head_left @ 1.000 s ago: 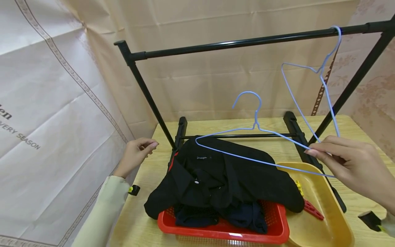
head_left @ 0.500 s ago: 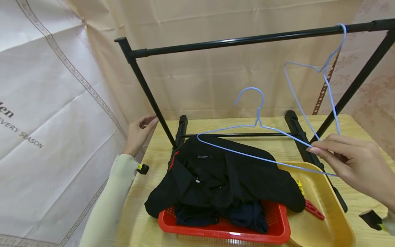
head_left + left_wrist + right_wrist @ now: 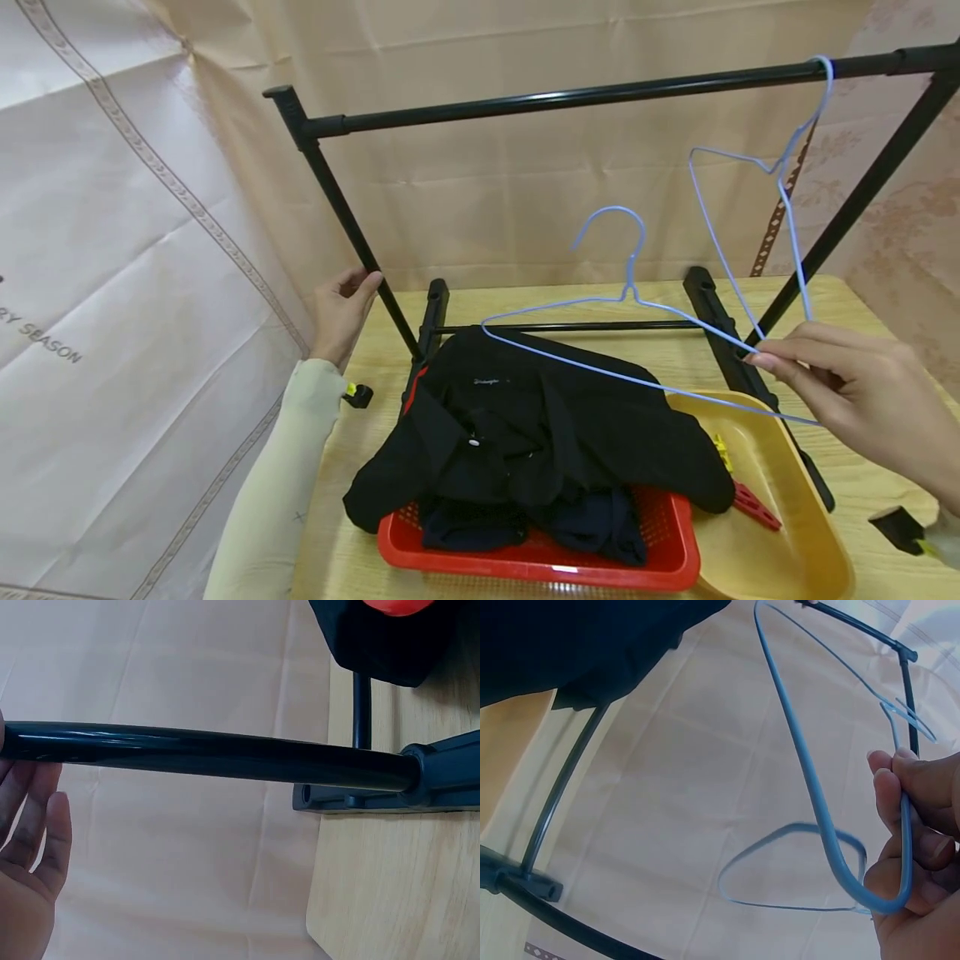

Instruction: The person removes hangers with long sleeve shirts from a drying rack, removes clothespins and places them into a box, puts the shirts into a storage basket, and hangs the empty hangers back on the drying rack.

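My right hand pinches a blue wire hanger by one end, thumb against fingers. Its hook points up, over a black collared shirt. In the right wrist view the hanger's rounded corner lies by the palm. My left hand holds the left upright of a black clothes rack; in the left wrist view its fingers go behind the pole, and the thumb is mostly out of frame. A second blue hanger hangs from the rack's top bar, on the right.
The shirt is heaped over a red basket with dark clothing inside. Right of it, a yellow tray contains a red clothespin and a yellow clothespin. The rack's feet stand on a wooden table, before a beige curtain.
My left hand has moved up and right from beside the rack onto its left upright. The right hand keeps its hold on the hanger, which has risen slightly.
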Motion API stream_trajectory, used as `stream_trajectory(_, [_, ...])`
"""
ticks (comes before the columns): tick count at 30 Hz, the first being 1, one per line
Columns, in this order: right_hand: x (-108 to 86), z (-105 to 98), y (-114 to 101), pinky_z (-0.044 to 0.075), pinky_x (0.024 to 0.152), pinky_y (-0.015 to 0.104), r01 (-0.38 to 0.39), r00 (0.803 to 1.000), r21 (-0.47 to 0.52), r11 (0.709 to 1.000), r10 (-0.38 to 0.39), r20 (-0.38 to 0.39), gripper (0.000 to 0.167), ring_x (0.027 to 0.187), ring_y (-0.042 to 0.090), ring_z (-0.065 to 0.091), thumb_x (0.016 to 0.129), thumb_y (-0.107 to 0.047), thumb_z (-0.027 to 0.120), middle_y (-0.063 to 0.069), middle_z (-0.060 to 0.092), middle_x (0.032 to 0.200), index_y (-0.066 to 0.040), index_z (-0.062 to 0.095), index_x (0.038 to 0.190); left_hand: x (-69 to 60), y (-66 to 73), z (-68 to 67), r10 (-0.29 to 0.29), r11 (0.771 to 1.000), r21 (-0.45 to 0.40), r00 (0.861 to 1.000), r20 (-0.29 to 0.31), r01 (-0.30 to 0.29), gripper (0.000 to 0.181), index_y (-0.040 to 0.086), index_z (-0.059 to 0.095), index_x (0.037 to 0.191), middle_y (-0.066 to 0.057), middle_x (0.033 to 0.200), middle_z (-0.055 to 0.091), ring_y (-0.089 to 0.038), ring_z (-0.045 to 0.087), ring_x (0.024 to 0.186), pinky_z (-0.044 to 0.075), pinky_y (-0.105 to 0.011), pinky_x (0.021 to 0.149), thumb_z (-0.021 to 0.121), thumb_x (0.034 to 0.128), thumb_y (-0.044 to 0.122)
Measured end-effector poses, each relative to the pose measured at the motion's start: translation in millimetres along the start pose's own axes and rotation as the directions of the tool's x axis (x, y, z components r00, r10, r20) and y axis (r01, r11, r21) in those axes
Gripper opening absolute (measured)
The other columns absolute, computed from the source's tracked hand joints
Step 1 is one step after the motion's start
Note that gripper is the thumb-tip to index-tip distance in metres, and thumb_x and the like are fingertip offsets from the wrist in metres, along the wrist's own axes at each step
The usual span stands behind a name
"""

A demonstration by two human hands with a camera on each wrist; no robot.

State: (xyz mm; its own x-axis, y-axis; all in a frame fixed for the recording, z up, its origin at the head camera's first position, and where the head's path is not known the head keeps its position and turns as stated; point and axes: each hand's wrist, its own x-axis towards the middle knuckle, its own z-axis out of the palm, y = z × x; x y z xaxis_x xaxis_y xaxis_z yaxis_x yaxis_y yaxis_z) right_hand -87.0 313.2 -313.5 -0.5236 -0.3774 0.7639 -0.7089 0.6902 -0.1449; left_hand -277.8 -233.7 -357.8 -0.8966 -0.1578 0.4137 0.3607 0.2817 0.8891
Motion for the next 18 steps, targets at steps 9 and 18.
stream_trajectory(9, [0.2,-5,6,0.029,0.051,0.010,-0.040,0.999,-0.021,0.999,0.041,0.032,0.052,0.057,-0.010,0.034,0.105,-0.050,0.054,-0.017,0.048,0.070,-0.008,0.079,0.086,1.3,0.8,-0.4,0.069,0.997,0.042,0.998,0.002,-0.069,0.045,0.000,0.078,0.106,-0.014,0.090,0.070,-0.015,0.057,0.073,0.049,-0.022,0.064,0.079,0.0896,0.042])
stream_trajectory(18, [11.9,-8,2,0.026,0.052,0.011,-0.033,0.999,-0.081,0.996,0.033,-0.002,0.068,0.055,-0.008,0.029,0.103,-0.061,0.044,-0.011,0.049,0.066,-0.006,0.078,0.083,1.6,-0.5,0.5,0.078,0.997,0.012,0.997,0.007,-0.078,0.039,0.005,0.079,0.104,-0.007,0.090,0.074,-0.015,0.064,0.078,0.053,-0.025,0.070,0.080,0.0892,0.041])
